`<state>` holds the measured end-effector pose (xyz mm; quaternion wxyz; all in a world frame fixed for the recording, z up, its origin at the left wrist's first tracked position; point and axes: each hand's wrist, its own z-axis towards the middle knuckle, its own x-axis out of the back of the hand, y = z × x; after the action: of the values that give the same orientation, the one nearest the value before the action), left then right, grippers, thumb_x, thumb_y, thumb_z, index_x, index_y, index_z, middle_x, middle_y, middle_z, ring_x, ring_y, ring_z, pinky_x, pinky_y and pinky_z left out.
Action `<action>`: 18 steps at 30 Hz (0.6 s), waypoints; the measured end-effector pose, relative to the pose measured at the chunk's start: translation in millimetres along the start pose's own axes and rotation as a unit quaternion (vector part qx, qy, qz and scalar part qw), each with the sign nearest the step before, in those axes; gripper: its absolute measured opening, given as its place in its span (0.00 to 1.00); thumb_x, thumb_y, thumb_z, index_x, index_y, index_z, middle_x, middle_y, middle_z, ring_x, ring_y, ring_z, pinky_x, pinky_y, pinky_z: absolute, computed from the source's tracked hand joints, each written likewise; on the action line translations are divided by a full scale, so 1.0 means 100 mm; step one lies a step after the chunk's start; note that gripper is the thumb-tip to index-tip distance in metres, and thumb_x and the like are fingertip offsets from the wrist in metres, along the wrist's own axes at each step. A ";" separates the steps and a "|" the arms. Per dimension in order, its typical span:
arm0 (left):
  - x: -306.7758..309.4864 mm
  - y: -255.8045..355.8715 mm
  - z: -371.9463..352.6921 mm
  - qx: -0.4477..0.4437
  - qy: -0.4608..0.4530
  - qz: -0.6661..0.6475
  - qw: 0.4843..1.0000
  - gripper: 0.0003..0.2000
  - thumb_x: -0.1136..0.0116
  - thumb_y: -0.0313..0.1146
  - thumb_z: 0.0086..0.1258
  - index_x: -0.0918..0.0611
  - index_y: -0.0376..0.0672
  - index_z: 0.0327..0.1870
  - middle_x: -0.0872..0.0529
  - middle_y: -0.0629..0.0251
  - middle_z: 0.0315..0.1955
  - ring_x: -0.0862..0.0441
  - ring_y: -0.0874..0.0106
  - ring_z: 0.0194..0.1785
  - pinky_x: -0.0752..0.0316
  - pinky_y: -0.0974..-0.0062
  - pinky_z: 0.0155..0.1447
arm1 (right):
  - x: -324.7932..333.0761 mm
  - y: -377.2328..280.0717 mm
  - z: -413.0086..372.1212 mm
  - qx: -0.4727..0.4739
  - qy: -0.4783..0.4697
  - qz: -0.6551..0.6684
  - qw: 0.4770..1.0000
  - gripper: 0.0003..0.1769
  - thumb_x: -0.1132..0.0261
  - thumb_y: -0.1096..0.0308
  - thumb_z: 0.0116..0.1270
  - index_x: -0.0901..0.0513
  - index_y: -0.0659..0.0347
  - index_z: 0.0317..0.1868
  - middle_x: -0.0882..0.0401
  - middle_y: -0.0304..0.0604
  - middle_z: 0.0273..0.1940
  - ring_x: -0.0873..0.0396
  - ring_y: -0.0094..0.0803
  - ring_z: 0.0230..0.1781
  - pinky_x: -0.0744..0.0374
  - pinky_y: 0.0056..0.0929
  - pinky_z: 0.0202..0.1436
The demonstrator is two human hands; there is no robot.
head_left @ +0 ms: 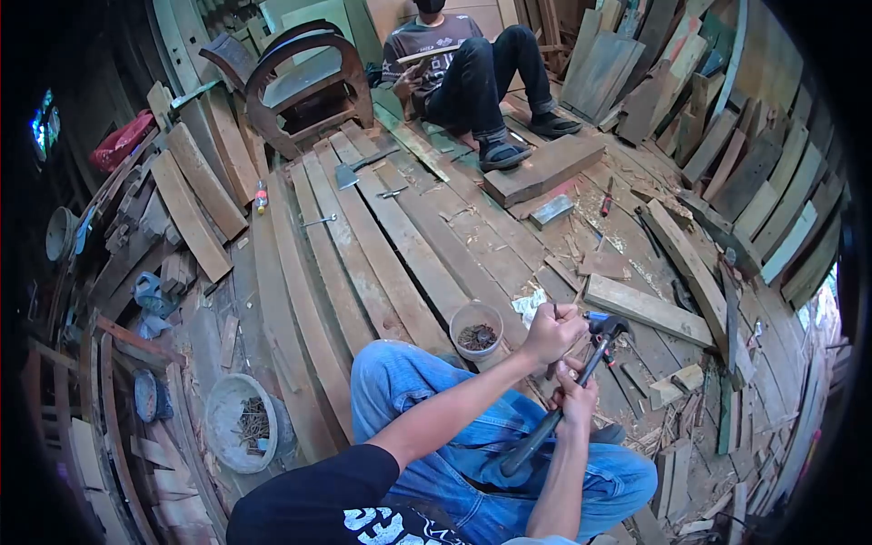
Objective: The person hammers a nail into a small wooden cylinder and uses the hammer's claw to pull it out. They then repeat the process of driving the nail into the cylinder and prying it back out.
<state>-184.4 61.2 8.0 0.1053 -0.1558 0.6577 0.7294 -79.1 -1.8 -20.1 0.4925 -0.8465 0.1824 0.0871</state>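
Observation:
My right hand (575,397) is wrapped round the dark handle of a claw hammer (534,443). Its head is tilted up and away from me, and the handle's butt rests low over my jeans. Just beside the hammer head, my left hand (556,334) is closed in a fist. A thin dark piece seems to pass through that fist, too small to name. Near my left knee stands a clear plastic tub (476,329) with small dark bits, perhaps nails, inside.
Long planks (363,245) lie ahead. A pale bucket (238,422) holding nails stands at left. Another person (454,73) sits at the back holding a wooden piece. A thick beam (545,170), a metal block (551,211), a hatchet (348,174) and stacked boards surround the floor.

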 end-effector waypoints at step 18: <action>-0.09 -0.08 0.06 0.013 -0.135 0.031 0.990 0.19 0.46 0.21 0.59 0.42 0.45 0.13 0.42 0.82 0.11 0.44 0.89 0.20 0.45 0.82 0.21 | -0.01 -1.74 -1.39 0.072 -0.156 -0.361 0.917 0.19 0.53 0.57 0.76 0.27 0.67 0.47 0.38 0.28 0.15 0.41 0.13 0.10 0.40 0.16 0.12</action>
<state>-173.6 68.7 4.8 0.1723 -0.0346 0.6515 0.7380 -16.1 -44.0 189.2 0.5725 -0.7927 -0.2085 0.0207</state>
